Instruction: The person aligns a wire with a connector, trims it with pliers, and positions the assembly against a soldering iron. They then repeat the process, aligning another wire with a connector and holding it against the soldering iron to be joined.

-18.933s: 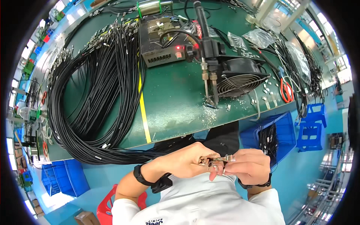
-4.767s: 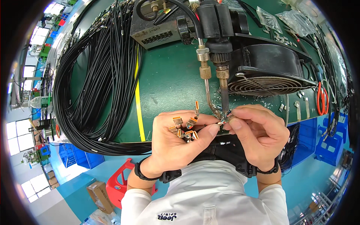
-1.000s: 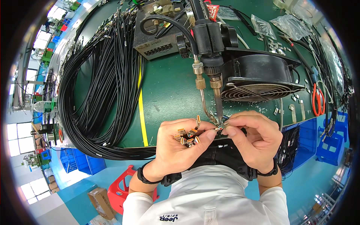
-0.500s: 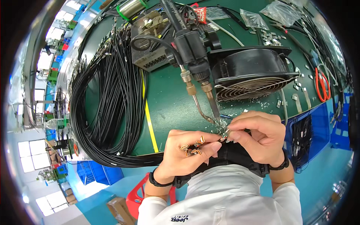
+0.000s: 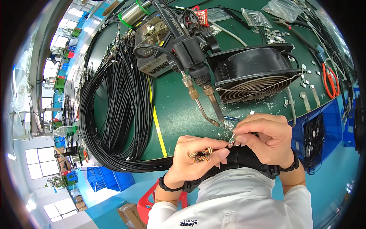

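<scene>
We pinch a small metal connector (image 5: pixel 231 141) in our right hand (image 5: pixel 267 140), near the soldering tip (image 5: pixel 218 112), and clasp orange-ended connectors (image 5: pixel 200 155) in our left hand (image 5: pixel 190 166); likely light, stiff and delicate, each suits gentle holding by its sides.

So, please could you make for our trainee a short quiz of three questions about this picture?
1. True or false: the right hand is gripping the soldering iron.
2. Seen in this view, where does the axial fan stand relative to the yellow stripe? A) to its left, B) to its right, C) on top of it.
3. Fill in the colour: the left hand holds several small connectors with ____ mouths.

Key: 1. False; the fingers are apart from it. 2. B. 3. Orange.
</scene>
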The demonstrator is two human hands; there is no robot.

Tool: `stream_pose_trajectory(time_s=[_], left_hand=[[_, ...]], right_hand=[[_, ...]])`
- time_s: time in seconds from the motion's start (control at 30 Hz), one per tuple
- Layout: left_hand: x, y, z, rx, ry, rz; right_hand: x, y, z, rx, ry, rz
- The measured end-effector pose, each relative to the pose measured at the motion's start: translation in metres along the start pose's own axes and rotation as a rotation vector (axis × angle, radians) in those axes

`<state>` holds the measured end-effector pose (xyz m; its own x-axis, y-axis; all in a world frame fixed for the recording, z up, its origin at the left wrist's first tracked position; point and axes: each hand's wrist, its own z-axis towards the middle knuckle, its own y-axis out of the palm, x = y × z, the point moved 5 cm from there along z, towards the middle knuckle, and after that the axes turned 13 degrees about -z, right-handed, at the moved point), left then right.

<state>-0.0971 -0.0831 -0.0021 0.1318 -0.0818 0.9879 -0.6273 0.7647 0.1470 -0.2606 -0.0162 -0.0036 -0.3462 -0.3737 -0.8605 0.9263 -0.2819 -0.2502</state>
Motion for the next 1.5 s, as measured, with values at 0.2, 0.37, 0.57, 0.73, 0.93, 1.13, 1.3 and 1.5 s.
stream_pose_trajectory(time_s=[0.2, 0.37, 0.57, 0.73, 0.93, 1.13, 1.3, 1.5], left_hand=[[0.001, 0.0, 0.0, -0.003, 0.0, 0.016], [-0.001, -0.001, -0.001, -0.009, -0.009, 0.005], [-0.004, -0.001, -0.002, -0.032, 0.027, -0.025], [-0.003, 0.001, 0.0, -0.042, 0.035, -0.012], [0.006, 0.003, 0.006, -0.067, 0.305, 0.125], [0.006, 0.007, -0.004, -0.114, 0.123, 0.166], [0.009, 0.016, -0.007, -0.111, 0.177, 0.183], [0.016, 0.008, -0.011, 0.015, 0.182, 0.211]], right_hand=[[0.0, 0.001, 0.0, 0.004, 0.0, -0.049], [0.001, 0.003, -0.001, 0.01, 0.006, -0.039], [-0.001, 0.002, 0.001, 0.002, -0.023, -0.115], [0.001, 0.002, -0.001, 0.002, -0.013, -0.141], [-0.002, -0.014, -0.001, -0.087, -0.266, 0.021], [-0.042, -0.007, -0.007, 0.039, -0.082, -0.102], [-0.052, 0.0, -0.011, -0.041, -0.199, -0.287], [-0.027, -0.002, -0.016, 0.112, 0.234, 0.064]])
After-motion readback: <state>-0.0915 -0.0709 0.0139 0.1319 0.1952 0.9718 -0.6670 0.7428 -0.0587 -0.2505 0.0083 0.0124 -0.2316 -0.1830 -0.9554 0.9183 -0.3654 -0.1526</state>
